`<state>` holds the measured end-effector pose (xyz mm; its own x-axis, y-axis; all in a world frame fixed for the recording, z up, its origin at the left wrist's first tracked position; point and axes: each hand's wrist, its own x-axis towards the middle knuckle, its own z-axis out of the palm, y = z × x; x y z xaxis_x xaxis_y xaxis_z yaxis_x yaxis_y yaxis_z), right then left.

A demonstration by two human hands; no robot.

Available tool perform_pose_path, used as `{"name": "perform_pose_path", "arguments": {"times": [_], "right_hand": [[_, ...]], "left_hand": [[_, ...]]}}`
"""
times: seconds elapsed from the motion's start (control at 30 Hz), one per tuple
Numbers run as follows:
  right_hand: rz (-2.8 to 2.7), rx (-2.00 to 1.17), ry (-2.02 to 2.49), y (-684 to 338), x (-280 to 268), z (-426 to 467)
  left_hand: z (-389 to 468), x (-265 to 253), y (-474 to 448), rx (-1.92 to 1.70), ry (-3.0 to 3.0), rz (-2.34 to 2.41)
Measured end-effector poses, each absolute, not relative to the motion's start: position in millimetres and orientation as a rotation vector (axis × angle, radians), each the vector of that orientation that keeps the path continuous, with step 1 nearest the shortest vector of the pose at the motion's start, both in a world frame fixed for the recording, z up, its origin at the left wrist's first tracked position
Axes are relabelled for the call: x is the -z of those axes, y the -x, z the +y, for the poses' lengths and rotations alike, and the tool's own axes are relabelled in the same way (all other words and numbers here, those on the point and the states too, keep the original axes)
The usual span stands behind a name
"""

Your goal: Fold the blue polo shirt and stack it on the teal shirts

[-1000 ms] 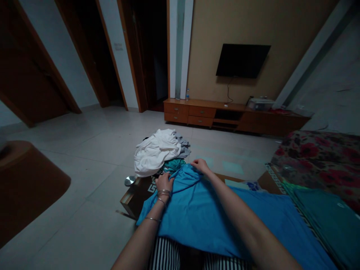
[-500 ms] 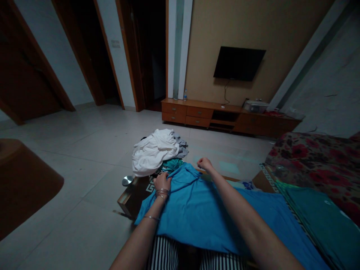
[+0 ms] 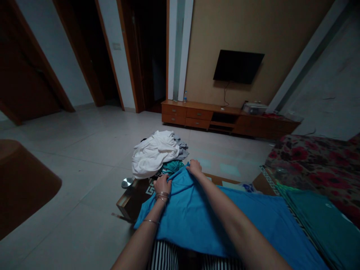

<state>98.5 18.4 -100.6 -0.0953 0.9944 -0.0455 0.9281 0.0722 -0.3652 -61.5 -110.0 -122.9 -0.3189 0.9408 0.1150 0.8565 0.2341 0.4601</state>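
Note:
A blue shirt [image 3: 194,217] lies spread over the low table and reaches across my lap. My left hand [image 3: 162,185], with bangles at the wrist, is closed on the shirt's left far edge. At the far edge, a little to the right, my right hand [image 3: 194,167] pinches the cloth too, its fingertips pressed together. Between the two hands the fabric is slightly bunched. Just beyond them sits a heap of clothes: a white garment [image 3: 154,152] on top, grey cloth [image 3: 181,146] behind it and teal cloth [image 3: 172,167] below.
Folded green garments [image 3: 323,217] lie at the right end of the table [image 3: 126,204]. A round shiny metal object [image 3: 127,183] is by its left corner. A flowered sofa [image 3: 312,165] stands right, a brown rounded piece of furniture [image 3: 28,183] left, and a TV cabinet [image 3: 197,112] ahead.
My right hand has moved left and down onto the shirt's far edge and taken hold of it. My left hand has kept its place on the cloth.

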Motion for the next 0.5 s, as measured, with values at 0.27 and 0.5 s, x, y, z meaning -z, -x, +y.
{"name": "perform_pose_path", "arguments": {"times": [0.27, 0.5], "right_hand": [[-2.153, -0.838, 1.705, -121.2, 89.5, 23.0], [-2.104, -1.066, 1.284, -168.5, 69.2, 1.2]], "left_hand": [[-112.9, 121.4, 62.4, -0.725, -1.720, 2.273], [-113.8, 122.2, 63.3, -0.867, -1.651, 2.195]]}}
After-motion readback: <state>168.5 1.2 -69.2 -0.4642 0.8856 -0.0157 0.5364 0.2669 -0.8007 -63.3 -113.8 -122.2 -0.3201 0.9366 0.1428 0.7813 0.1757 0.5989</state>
